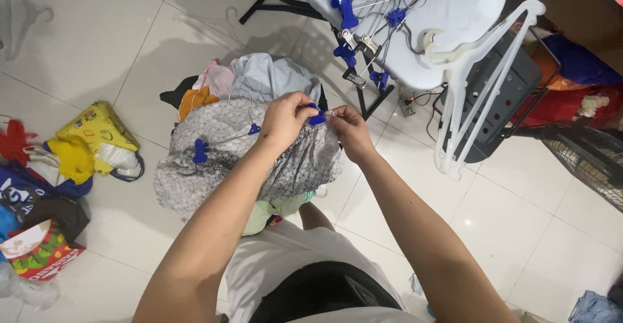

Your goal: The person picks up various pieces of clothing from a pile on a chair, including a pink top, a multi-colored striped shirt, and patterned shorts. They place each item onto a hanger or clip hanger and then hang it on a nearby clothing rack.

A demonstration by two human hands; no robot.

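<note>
While the grey patterned garment [227, 154] is held over the clothes pile [259, 80], its upper edge is pinched by the right hand [350, 131], and a blue clip [316, 117] of the wire hanger [250, 112] is squeezed by the left hand [285, 119]. Beyond the garment, more blue-clip hangers [370, 11] are spread on a white ironing board [454, 18]; white plastic hangers [477, 70] are hung off its edge.
</note>
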